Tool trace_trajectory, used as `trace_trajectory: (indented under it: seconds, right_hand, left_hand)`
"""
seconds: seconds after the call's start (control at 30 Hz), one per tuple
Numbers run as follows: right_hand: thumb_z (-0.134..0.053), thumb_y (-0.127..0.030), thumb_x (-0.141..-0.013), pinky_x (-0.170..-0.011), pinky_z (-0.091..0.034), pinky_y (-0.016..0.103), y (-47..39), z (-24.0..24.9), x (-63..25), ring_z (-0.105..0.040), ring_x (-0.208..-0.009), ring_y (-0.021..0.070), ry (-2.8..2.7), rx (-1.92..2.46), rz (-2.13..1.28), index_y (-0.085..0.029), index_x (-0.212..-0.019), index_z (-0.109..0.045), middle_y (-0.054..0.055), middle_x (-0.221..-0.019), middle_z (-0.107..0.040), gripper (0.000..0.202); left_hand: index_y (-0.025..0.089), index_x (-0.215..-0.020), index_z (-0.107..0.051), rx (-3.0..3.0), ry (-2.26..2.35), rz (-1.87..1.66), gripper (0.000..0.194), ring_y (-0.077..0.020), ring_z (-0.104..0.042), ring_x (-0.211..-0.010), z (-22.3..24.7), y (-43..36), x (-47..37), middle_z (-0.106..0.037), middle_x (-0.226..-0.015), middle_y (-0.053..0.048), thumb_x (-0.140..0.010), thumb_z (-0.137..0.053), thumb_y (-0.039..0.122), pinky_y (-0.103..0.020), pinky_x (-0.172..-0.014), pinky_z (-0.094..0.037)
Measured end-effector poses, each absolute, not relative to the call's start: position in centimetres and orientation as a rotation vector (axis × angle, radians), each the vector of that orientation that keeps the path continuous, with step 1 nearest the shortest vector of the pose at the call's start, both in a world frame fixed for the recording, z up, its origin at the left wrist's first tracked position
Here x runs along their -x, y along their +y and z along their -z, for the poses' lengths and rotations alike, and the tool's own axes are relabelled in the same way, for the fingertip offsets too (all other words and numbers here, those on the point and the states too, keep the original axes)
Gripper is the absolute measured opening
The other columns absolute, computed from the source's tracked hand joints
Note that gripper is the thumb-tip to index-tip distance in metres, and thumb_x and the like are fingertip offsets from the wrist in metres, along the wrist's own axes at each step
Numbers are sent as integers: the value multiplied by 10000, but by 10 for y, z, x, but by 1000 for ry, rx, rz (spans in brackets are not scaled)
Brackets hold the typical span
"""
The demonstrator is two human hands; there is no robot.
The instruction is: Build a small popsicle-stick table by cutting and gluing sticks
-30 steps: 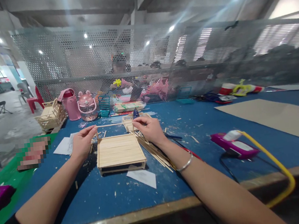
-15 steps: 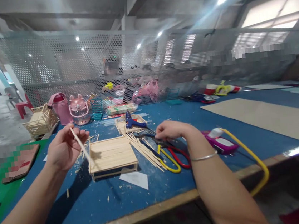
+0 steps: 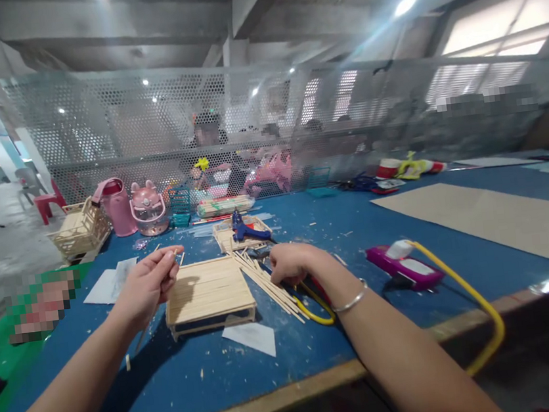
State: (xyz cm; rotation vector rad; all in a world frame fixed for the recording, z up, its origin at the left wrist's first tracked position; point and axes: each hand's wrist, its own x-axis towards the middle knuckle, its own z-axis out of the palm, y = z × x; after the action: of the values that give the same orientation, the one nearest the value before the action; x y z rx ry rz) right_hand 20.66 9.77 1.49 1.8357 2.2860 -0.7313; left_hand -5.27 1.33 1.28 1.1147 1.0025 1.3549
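Observation:
My left hand point(image 3: 151, 279) is closed in a pinch on a thin wooden stick point(image 3: 176, 251). Only the stick's tip shows clearly past the fingertips; the hand covers much of it. Just right of that hand lies a flat panel of wooden sticks point(image 3: 207, 289) on a low frame. My right hand point(image 3: 291, 261) is closed over the far end of a pile of loose sticks point(image 3: 273, 285). What its fingers grip, if anything, is hidden. Yellow-and-red handled scissors point(image 3: 320, 320) lie partly under the right wrist.
A blue glue gun point(image 3: 247, 229) rests on a small stick frame behind the panel. To the right stands a purple power strip point(image 3: 405, 267) with a yellow cord. White paper point(image 3: 250, 339), a pink bottle point(image 3: 116, 207), a clear-and-pink jar point(image 3: 150, 210) and cardboard point(image 3: 479, 222) lie around.
My right hand has moved left from the scissors to the loose sticks. My left hand has shifted right and lower, turning the stick so less of it shows.

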Motion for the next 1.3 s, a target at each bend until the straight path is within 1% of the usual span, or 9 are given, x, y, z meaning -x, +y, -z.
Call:
trace_trajectory:
  seconds: [0.43, 0.5, 0.6, 0.7, 0.8, 1.0, 1.07, 1.17, 1.3]
  right_hand:
    - [-537, -254, -678, -418, -235, 247, 84, -73, -224, -394, -422, 96, 2865, -2150, 86, -182, -491, -462, 19, -492, -521, 213]
    - [-533, -322, -712, -400, -208, 238, 75, -81, -219, -337, -398, 73, 3118, -2118, 338, -183, -548, -468, -22, -450, -440, 225]
    - [-541, -389, -728, -362, -176, 207, 62, -79, -200, -265, -360, 42, 3374, -1670, 1366, -186, -691, -460, -76, -443, -358, 222]
    - [-560, -437, -719, -319, -131, 181, 54, -63, -176, -190, -319, 26, 3154, -1140, 2338, -200, -705, -399, -108, -420, -321, 287]
    - [-571, -414, -729, -296, -103, 157, 49, -47, -158, -141, -303, 21, 2840, -860, 2802, -204, -687, -365, -125, -394, -294, 297]
    - [-526, -390, -776, -279, -131, 133, 41, -32, -136, -135, -298, 28, 2586, -770, 3134, -209, -659, -325, -128, -388, -274, 295]
    - [-548, -372, -757, -318, -245, 131, 38, -27, -128, -277, -339, 27, 2662, -772, 3185, -203, -672, -370, -99, -465, -386, 260]
    - [-633, -267, -648, -595, -448, 189, 32, -18, -118, -539, -703, 81, 2857, -663, 3163, -220, -816, -472, -11, -833, -579, 237]
    - [-549, -183, -599, -807, -435, 320, 26, -17, -116, -524, -971, 178, 2807, -379, 2913, -229, -967, -508, 40, -1017, -579, 373]
  left_hand:
    - [183, -842, -556, -1399, 1096, -1568, 294, -41, -318, -393, -35, 21, 38, -476, -561, 51, -687, -570, 433, -178, -367, -196]
    - [175, -758, -535, -1558, 1195, -1615, 271, -53, -313, -394, -39, 24, 33, -449, -534, 48, -758, -476, 440, -190, -382, -214]
    - [177, -742, -536, -1886, 1469, -1635, 313, -90, -389, -443, -39, 23, 24, -463, -530, 28, -834, -343, 405, -208, -442, -277]
    - [190, -835, -540, -2117, 1721, -1505, 280, -129, -477, -502, -34, 15, 15, -539, -589, 4, -851, -317, 359, -231, -497, -317]
    - [198, -820, -508, -2151, 1754, -1495, 258, -137, -517, -510, -28, 7, 9, -578, -612, -2, -865, -289, 325, -235, -508, -340]
    - [198, -777, -459, -2122, 1756, -1782, 185, -115, -517, -523, -22, 1, 5, -543, -588, 21, -861, -312, 272, -217, -525, -353]
    - [195, -776, -459, -2173, 1744, -1840, 173, -107, -495, -501, -20, -1, 3, -516, -580, 25, -857, -319, 254, -214, -511, -347]
    - [193, -799, -463, -2286, 1605, -1893, 148, -93, -489, -497, -15, -4, -1, -521, -606, 26, -855, -332, 234, -201, -507, -355]
    - [193, -817, -490, -2412, 1476, -1802, 140, -89, -513, -518, -13, -8, -3, -563, -645, 18, -851, -358, 228, -190, -500, -365]
